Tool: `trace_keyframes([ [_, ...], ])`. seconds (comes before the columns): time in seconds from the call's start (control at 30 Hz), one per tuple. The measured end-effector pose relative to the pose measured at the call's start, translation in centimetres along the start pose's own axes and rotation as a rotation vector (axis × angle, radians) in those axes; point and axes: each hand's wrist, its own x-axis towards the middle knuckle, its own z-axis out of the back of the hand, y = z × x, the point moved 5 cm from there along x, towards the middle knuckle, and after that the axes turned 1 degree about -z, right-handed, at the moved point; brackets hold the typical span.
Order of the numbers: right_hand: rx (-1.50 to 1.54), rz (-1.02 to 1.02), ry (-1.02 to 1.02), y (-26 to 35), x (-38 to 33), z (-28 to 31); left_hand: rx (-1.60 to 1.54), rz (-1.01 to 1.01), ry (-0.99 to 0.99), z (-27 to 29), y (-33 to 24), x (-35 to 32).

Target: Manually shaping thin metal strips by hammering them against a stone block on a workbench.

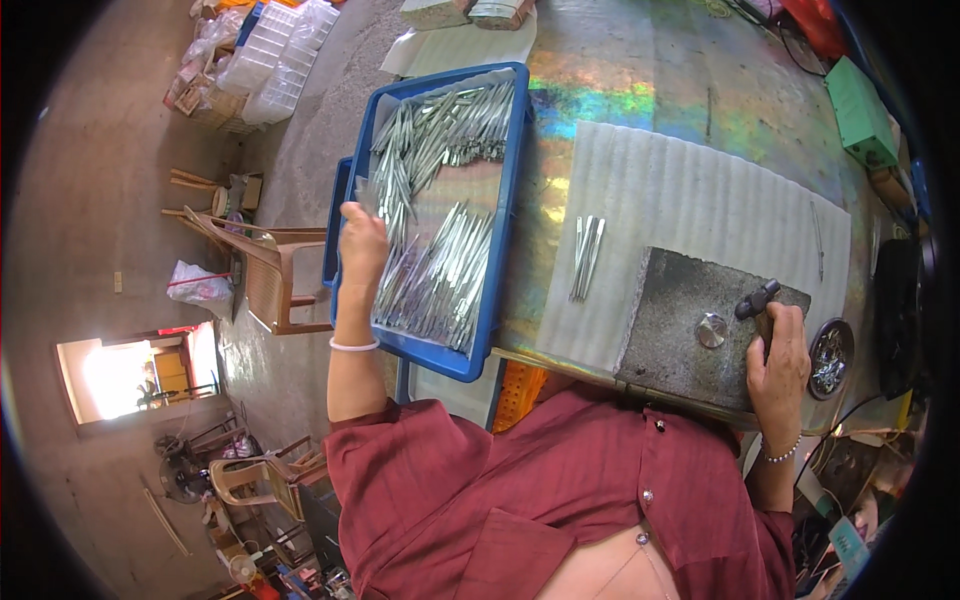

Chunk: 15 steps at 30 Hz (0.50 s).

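My left hand [363, 243] is closed over the left rim of a blue plastic tray [512, 190]. A blurred greyish sliver shows above its fingers, too smeared to name. Many slim silvery metal strips [450, 270] fill the tray in two heaps, on a pale liner. My right hand [782, 355] grips a small hammer [757, 298] by its handle, which the fingers mostly hide. The dark hammer head rests on or just above a grey stone block [672, 320]. Beside it on the block sits a round shiny metal disc [711, 330].
Several metal strips [587, 258] lie on a white foam sheet [690, 190], and a thin piece [818, 240] lies at its right. A dark round dish [831, 358] of small metal bits stands right of the block. A green box [860, 112] is at the far right.
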Motion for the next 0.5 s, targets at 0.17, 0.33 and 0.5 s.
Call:
trace_keyframes([
  [0.17, -0.034, 0.022, -0.022, 0.3, 0.0, 0.4, -0.518, -0.111, -0.114, 6.3, -1.7, 0.6],
  [0.33, -0.012, 0.034, 0.011, -0.2, 0.3, 0.8, -0.543, -0.581, -0.018, 10.5, -17.9, -0.2],
  [0.5, 0.230, -0.019, 0.004, -1.1, -1.4, 1.4, -0.359, -0.985, 0.283, 3.0, -33.6, -1.7],
])
